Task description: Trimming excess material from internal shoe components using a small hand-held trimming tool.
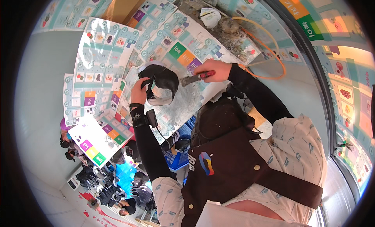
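Note:
My left hand (139, 92) grips the near left edge of a black shoe-like piece (166, 77), curved and hollow, with a pale inner part. The piece rests on or just above a worktop (191, 109) covered with printed sheet and smudged grey. On its right, my right hand (217, 70) is closed around a small hand tool (191, 79) with a red and dark handle. The tool's flat grey head points at the black piece, a short gap away; whether it is a brush or a scraper I cannot tell.
At the far edge lies a dusty ledge (234, 39) with a white paper-like piece (210, 17). An orange hose (284, 67) loops on the right. Below the worktop stand a blue basket (177, 159) and several black shoes (109, 193). Printed cardboard panels (102, 51) stand on the left.

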A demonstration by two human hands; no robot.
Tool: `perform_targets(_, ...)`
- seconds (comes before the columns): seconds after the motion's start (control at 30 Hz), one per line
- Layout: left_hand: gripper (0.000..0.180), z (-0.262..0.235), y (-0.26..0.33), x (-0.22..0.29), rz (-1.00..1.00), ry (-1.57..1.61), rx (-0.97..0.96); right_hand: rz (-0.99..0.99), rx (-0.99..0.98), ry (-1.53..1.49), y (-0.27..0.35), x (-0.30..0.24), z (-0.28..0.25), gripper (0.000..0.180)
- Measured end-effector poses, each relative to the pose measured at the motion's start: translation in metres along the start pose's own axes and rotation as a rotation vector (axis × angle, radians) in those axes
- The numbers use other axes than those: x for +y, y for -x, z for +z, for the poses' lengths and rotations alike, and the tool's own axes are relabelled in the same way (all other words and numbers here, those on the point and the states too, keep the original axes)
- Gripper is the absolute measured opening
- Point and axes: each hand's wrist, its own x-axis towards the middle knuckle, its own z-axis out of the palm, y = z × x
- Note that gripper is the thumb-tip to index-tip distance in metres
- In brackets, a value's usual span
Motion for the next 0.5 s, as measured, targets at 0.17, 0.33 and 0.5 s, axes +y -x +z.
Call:
perform_targets(0.17,0.044,0.004,0.004,0.002,-0.001,0.006,0.021,0.077,0.104,-0.159,-0.004,0.001,-0.003,0.030)
perform_targets(0.33,0.043,0.002,0.008,-0.004,-0.030,0.035,0.001,0.016,0.083,-0.011,0.004,0.018,0.001,0.031)
perform_targets(0.5,0.042,0.005,0.014,-0.010,-0.045,0.039,-0.007,0.111,0.118,-0.087,0.012,0.027,0.011,0.023)
